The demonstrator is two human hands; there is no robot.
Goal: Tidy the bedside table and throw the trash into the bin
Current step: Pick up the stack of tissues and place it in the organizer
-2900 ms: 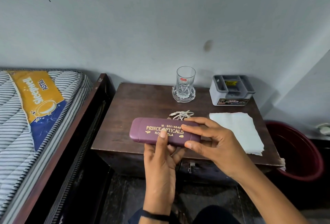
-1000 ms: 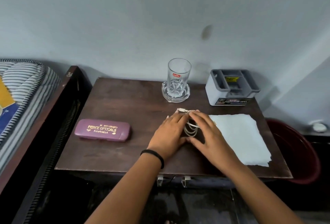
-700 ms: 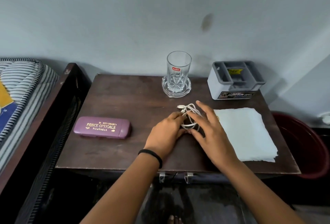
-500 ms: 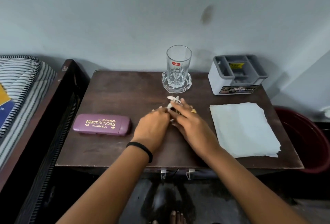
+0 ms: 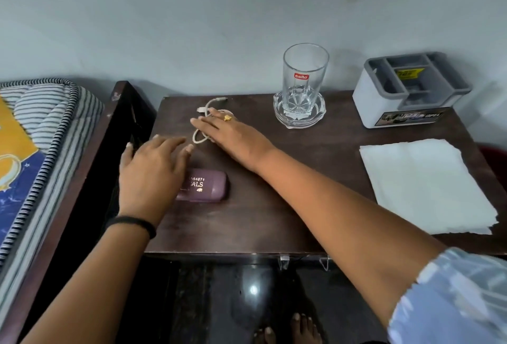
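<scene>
Nearest, the left hand [image 5: 149, 172] hovers flat and empty, fingers spread, above the purple spectacle case [image 5: 204, 186] at the table's left. Beyond it, the right hand [image 5: 233, 135] lies flat on the white cable [image 5: 201, 124], pinning rather than gripping it, probably to keep it coiled. The paper napkin [image 5: 428, 182], likely trash, lies right, unbinned; the bin isn't clearly visible.

right hand [image 5: 233, 135] flat on cable [image 5: 204, 119] | left hand [image 5: 151, 171] over case [image 5: 208, 186]
</scene>
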